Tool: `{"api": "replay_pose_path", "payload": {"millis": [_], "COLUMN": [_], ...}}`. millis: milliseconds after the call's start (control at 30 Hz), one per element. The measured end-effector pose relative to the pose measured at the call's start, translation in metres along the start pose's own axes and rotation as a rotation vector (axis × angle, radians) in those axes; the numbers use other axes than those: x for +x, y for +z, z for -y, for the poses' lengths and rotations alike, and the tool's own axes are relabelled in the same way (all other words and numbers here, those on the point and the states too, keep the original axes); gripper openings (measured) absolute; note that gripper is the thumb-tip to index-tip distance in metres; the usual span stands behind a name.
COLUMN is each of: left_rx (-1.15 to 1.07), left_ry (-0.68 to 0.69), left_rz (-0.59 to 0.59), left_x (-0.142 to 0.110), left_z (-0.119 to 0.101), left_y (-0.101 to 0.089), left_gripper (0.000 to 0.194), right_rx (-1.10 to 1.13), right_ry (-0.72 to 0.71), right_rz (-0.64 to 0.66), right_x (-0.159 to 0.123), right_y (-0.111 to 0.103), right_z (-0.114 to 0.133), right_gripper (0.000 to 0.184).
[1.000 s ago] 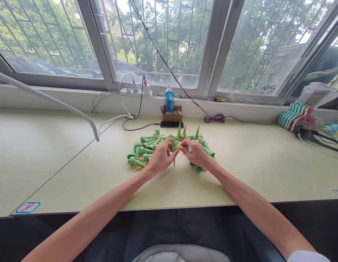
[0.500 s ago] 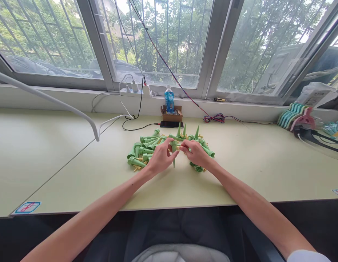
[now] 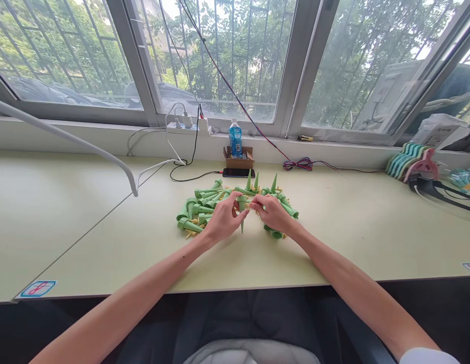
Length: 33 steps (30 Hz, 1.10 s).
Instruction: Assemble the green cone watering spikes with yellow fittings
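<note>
Between the thumb and fingers of my left hand [image 3: 226,217] is a green plant watering spike [image 3: 242,204], held upright with its tip down. My right hand [image 3: 270,210] pinches a small yellow valve [image 3: 247,206] at the right side of that spike; the fingers partly cover it. A pile of green watering spikes [image 3: 204,208] with yellow valves among them lies left of and behind my left hand. More green spikes [image 3: 290,208] lie around my right hand, and several stand tip up behind it.
A black phone [image 3: 238,173] lies behind the pile, before a small cardboard box [image 3: 239,163] with a blue-labelled bottle [image 3: 235,139]. Coiled cable [image 3: 298,163] lies by the sill. A white bent tube [image 3: 121,164] reaches in from the left. Pastel plastic items [image 3: 405,161] stand at right.
</note>
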State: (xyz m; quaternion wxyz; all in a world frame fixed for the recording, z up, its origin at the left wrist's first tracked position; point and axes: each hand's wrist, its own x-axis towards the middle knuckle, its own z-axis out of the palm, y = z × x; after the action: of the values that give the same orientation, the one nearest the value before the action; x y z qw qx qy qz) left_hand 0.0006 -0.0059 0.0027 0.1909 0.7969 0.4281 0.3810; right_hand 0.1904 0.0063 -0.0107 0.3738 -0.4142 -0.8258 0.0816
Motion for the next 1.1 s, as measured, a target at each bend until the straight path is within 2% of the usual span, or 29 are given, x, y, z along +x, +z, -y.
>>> {"api": "replay_pose_path", "payload": {"millis": [867, 1100], "left_rx": [-0.001, 0.000], "left_ry": [0.016, 0.025], "left_rz": [-0.007, -0.002], "left_x": [-0.0002, 0.0001], "left_z": [0.0004, 0.0026], "left_y": [0.0002, 0.0018], "left_gripper": [0.034, 0.034], "right_rx": [0.025, 0.071], "right_ry": [0.033, 0.056], "right_rz": [0.002, -0.059], "right_x": [0.0013, 0.0018], "right_y": [-0.0026, -0.0056], "right_z": [0.0054, 0.0102], "right_gripper": [0.034, 0.036]}}
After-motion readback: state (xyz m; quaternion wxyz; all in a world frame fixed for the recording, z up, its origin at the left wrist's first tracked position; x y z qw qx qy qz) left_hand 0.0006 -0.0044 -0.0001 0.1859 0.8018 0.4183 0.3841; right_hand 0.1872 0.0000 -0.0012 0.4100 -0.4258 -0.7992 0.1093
